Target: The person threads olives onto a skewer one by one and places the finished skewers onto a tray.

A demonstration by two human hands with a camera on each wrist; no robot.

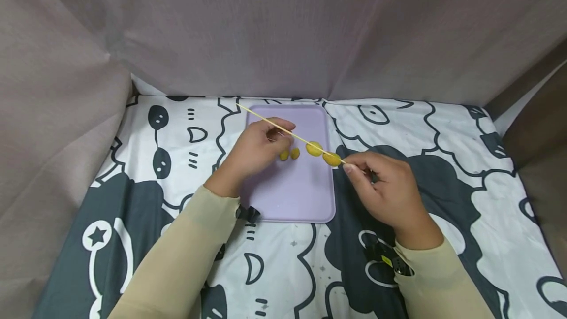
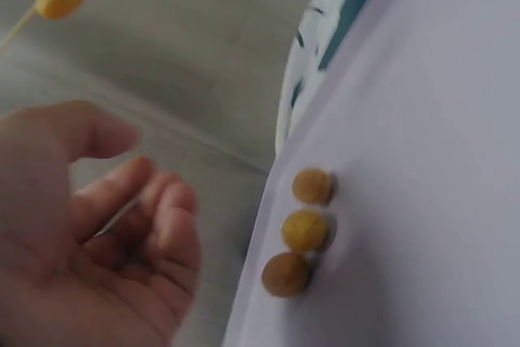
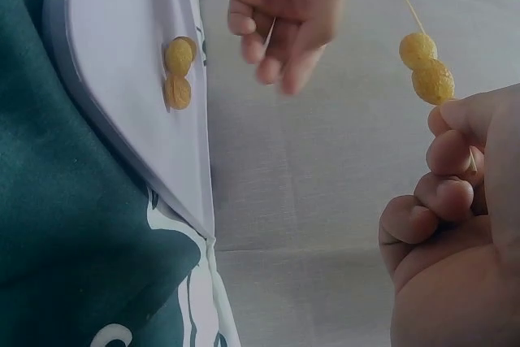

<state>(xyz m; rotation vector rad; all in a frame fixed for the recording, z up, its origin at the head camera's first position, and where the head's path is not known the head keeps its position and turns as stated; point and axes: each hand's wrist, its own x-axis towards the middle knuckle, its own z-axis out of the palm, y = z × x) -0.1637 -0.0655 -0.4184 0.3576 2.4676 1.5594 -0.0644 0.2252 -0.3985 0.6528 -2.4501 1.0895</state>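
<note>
Thumb and fingers of my right hand (image 1: 383,186) pinch a thin wooden skewer (image 1: 270,122) near one end. Two oval yellow fruits (image 3: 433,81) are threaded on it, side by side just beyond the fingertips. The long bare part slants up to the left, passing across my left hand (image 1: 261,149) in the head view. That left hand hovers above the tray with loosely bent fingers and nothing in its grasp, as the left wrist view shows. Three loose yellow-brown fruits (image 2: 305,231) lie close together on the lilac tray (image 1: 292,198), partly hidden by the left fingers in the head view.
Under the tray spreads a black-and-white cartoon-print cloth (image 1: 283,270). Grey-brown fabric (image 1: 283,28) hangs behind and at the sides of the table. Both wrists wear dark straps, one showing at the left sleeve (image 1: 177,255).
</note>
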